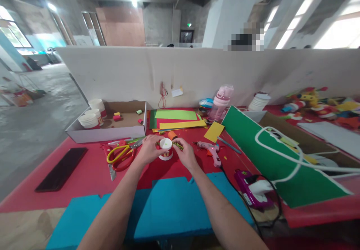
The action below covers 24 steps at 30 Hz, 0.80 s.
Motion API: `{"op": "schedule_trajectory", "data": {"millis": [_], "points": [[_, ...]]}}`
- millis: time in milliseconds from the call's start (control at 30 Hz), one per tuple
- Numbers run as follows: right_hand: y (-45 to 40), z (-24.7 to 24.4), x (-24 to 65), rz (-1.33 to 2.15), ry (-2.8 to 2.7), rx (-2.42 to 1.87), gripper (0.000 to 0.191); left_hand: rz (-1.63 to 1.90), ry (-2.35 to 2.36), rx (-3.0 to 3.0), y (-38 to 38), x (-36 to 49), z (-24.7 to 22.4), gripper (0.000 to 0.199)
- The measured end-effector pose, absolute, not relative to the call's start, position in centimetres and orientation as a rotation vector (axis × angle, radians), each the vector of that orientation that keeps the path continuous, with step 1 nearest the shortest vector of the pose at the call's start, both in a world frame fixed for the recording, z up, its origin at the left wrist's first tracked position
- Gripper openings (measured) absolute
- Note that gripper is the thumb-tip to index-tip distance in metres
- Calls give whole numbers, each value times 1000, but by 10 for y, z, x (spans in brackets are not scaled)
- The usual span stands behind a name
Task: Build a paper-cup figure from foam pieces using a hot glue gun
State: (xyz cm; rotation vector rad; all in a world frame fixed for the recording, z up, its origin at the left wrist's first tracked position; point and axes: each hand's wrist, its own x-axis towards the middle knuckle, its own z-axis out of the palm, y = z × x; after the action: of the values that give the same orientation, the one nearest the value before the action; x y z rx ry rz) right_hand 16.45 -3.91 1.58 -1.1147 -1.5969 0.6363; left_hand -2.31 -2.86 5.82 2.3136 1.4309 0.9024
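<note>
A small white paper cup with a red printed band (165,153) is upside down on the red table cover (94,178), wide rim down, with a tiny green bit on its flat top. The left hand (151,149) holds the cup, its fingers and thumb curled round the left side. The right hand (185,154) is at the cup's right side, with bent fingers by a springy green folded strip (177,145). I cannot tell if those fingers pinch the strip tight.

Just behind the cup is an orange paper roll (172,135). Farther behind the cup is a pile of green, red and yellow paper sheets (177,115). To the left of the cup are scissors with yellow and red handles (118,153), and farther left a flat black phone (61,169). A grey-white box with low sides (109,133) is behind the cup to the left. To the right of the cup lies a pink glue gun (213,152). Blue flat sheets (174,208) lie in front of the cup, under the arms.
</note>
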Motion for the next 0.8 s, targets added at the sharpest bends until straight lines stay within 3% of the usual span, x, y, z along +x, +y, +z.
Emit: {"op": "schedule_trajectory", "data": {"millis": [800], "points": [[-38,17,165,597,-1616,-1109,15,885,1393,2321,-28,-24,60,41]]}}
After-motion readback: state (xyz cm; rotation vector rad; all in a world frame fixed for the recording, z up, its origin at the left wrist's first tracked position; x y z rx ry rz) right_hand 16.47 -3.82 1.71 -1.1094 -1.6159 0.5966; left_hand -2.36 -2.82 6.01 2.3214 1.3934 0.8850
